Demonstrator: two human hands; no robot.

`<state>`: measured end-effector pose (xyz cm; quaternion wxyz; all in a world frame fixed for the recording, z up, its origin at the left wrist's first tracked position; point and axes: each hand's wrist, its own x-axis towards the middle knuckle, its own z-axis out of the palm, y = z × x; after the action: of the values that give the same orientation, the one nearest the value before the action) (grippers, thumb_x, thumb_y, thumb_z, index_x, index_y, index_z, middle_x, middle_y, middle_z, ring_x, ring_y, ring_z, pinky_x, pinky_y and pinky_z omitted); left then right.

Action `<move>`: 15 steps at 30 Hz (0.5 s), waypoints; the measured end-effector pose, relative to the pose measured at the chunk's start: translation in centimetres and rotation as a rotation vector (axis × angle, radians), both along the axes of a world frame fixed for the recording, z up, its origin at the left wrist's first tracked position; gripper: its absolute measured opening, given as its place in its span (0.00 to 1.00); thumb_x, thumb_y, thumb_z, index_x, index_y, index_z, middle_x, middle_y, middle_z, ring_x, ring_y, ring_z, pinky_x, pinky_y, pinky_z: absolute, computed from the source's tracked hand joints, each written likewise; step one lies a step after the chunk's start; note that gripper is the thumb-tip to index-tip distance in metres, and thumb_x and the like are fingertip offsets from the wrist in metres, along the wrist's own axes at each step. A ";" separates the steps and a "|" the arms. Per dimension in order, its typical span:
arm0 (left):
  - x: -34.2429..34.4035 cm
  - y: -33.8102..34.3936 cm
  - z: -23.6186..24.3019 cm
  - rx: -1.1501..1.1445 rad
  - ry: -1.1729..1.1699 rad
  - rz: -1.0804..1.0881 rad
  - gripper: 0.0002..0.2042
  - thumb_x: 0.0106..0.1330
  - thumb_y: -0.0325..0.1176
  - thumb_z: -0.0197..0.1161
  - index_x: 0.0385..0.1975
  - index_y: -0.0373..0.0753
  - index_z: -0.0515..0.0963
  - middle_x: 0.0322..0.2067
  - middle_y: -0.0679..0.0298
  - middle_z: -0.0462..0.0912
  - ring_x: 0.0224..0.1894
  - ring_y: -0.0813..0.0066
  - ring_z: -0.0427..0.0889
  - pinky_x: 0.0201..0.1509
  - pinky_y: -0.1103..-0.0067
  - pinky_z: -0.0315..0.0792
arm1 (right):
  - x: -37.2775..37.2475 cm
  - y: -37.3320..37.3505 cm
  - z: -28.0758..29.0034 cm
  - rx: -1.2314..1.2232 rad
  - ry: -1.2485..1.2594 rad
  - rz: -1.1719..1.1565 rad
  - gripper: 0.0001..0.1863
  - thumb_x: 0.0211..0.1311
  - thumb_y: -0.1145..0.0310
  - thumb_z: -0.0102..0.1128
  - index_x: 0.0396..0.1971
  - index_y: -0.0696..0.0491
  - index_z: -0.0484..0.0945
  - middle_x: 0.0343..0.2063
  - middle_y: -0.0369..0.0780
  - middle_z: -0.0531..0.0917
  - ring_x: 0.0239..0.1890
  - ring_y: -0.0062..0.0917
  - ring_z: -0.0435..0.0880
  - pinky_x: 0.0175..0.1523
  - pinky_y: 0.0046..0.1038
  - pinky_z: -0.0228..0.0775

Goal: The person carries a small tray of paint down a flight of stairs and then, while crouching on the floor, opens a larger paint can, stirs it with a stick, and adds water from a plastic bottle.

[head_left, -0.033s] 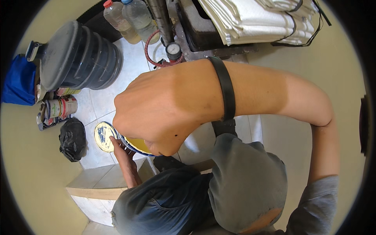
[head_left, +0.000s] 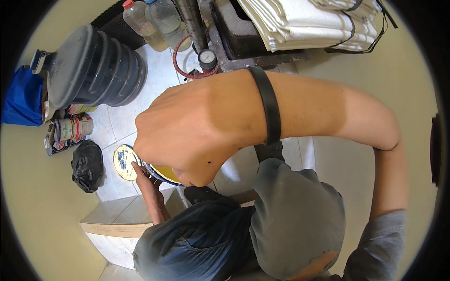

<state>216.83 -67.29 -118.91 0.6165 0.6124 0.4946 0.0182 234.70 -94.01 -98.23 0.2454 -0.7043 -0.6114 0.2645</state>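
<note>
The right hand (head_left: 197, 131), loosely fisted, hid the round blue-rimmed tin of yellow paste (head_left: 164, 174) steadied by the left hand (head_left: 145, 175) over white floor tiles (head_left: 119, 124), so it could tip and spill.

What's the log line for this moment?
left hand: on tin rim | right hand: over tin, grip hidden | lid: on floor

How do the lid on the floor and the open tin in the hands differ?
The round lid lies flat on the tile, untouched, pale with blue smears; the open tin is held, its rim in the left hand, mostly hidden by the right hand, yellow inside. Both are round.
</note>
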 end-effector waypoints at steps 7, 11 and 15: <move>-0.2 -0.1 -1.3 0.070 0.026 -0.107 0.25 0.76 0.65 0.48 0.26 0.50 0.65 0.24 0.72 0.73 0.30 0.82 0.77 0.34 0.78 0.75 | -1.1 -1.1 -0.3 -0.149 -0.143 -0.005 0.10 0.44 0.70 0.65 0.22 0.64 0.84 0.22 0.53 0.84 0.26 0.47 0.85 0.32 0.43 0.77; -1.2 -0.1 -0.6 0.100 -0.005 -0.120 0.25 0.76 0.65 0.49 0.27 0.49 0.66 0.24 0.71 0.74 0.28 0.81 0.77 0.32 0.77 0.76 | -1.1 -0.7 -0.4 -0.141 -0.117 0.073 0.09 0.43 0.72 0.64 0.22 0.63 0.84 0.22 0.53 0.84 0.26 0.46 0.85 0.32 0.43 0.77; -1.0 -1.3 -0.6 0.096 0.046 -0.145 0.25 0.76 0.65 0.49 0.28 0.49 0.68 0.25 0.70 0.77 0.30 0.80 0.80 0.33 0.76 0.78 | -0.2 -1.4 1.3 -0.237 -0.045 0.108 0.09 0.43 0.73 0.63 0.23 0.63 0.84 0.22 0.52 0.84 0.27 0.46 0.85 0.33 0.43 0.77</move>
<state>215.84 -68.56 -119.49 0.5745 0.6758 0.4614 -0.0167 234.50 -95.43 -96.93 0.1321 -0.7003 -0.6180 0.3320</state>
